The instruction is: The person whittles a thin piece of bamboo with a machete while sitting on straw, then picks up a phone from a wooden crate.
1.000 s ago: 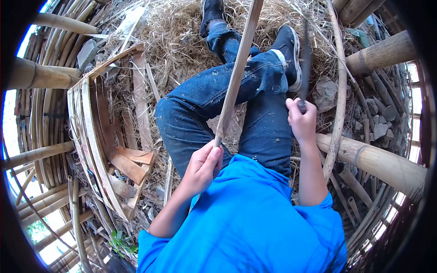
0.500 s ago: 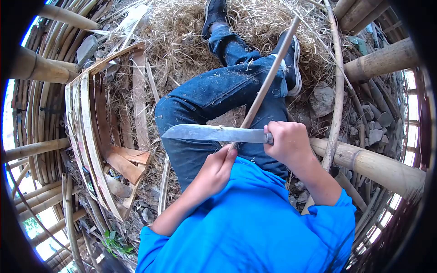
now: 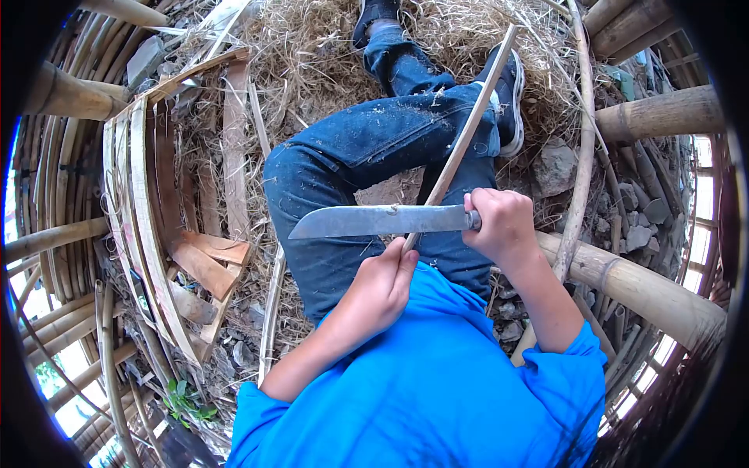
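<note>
My right hand [image 3: 501, 225] is closed around the handle of a machete [image 3: 374, 221], its broad blade pointing left and lying across a bamboo strip [image 3: 462, 144]. With thumb and fingers pressed together, my left hand [image 3: 382, 281] grips the strip's near end, just below the blade. The strip slants up and away over my jeans [image 3: 374, 148] toward my right shoe. A small pale shaving sits on the blade near its middle. Most of the machete's handle is hidden inside my right hand.
A broken wooden crate [image 3: 140, 226] lies on the left. Curly shavings [image 3: 312, 54] cover the ground ahead. A thick bamboo pole [image 3: 640, 285] and a thin one [image 3: 581, 148] lie on the right, with rocks [image 3: 555, 168] nearby. Bamboo walls stand on both sides.
The machete and both hands have shifted slightly right in view, the right hand also a little away from my body. The strip remains in the left hand; the camera view has moved slightly.
</note>
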Demonstrator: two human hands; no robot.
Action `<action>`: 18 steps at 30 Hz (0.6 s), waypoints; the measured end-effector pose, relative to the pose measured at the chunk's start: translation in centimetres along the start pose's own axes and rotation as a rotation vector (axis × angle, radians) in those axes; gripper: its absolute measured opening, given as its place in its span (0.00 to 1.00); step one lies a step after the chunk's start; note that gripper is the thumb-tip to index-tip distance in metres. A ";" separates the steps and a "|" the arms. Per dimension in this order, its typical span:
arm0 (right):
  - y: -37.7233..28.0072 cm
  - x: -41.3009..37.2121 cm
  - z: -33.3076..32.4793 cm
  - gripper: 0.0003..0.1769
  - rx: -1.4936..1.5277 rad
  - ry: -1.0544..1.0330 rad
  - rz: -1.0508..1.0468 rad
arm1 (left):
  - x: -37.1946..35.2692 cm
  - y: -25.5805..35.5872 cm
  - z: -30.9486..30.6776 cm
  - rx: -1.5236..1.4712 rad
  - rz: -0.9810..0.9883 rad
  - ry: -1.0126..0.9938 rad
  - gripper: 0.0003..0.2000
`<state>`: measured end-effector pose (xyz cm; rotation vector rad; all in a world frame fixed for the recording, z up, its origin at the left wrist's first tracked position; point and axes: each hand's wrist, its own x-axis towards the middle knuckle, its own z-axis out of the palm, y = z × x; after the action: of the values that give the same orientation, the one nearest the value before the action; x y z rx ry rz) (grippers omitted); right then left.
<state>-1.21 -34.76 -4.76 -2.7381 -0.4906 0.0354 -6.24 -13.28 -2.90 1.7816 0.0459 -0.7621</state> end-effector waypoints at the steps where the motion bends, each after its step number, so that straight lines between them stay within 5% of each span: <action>1: 0.1 0.1 0.0 0.10 0.000 -0.004 0.000 | 0.0 0.0 0.0 -0.008 0.012 0.008 0.14; 4: 2.7 0.6 0.3 0.04 -0.125 0.090 0.149 | -0.9 -0.8 -0.7 -0.054 0.010 0.014 0.14; 6: 8.8 1.9 -2.4 0.10 -0.166 0.082 0.639 | -2.2 -1.4 -0.7 -0.031 -0.028 -0.020 0.13; 10: 8.5 2.3 -5.5 0.10 -0.207 0.109 0.633 | -1.4 -2.7 0.3 -0.145 0.056 -0.056 0.14; 14: 1.8 0.9 -2.6 0.06 0.001 0.096 0.184 | 0.3 -1.6 0.2 -0.224 0.049 -0.128 0.14; 18: 0.9 0.7 -0.7 0.04 -0.014 -0.050 0.149 | -0.2 -0.3 0.0 -0.016 0.008 -0.007 0.11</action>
<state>-0.19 -35.55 -4.38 -2.7883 -0.3004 0.1389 -6.56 -13.12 -3.08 1.7630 0.0402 -0.7598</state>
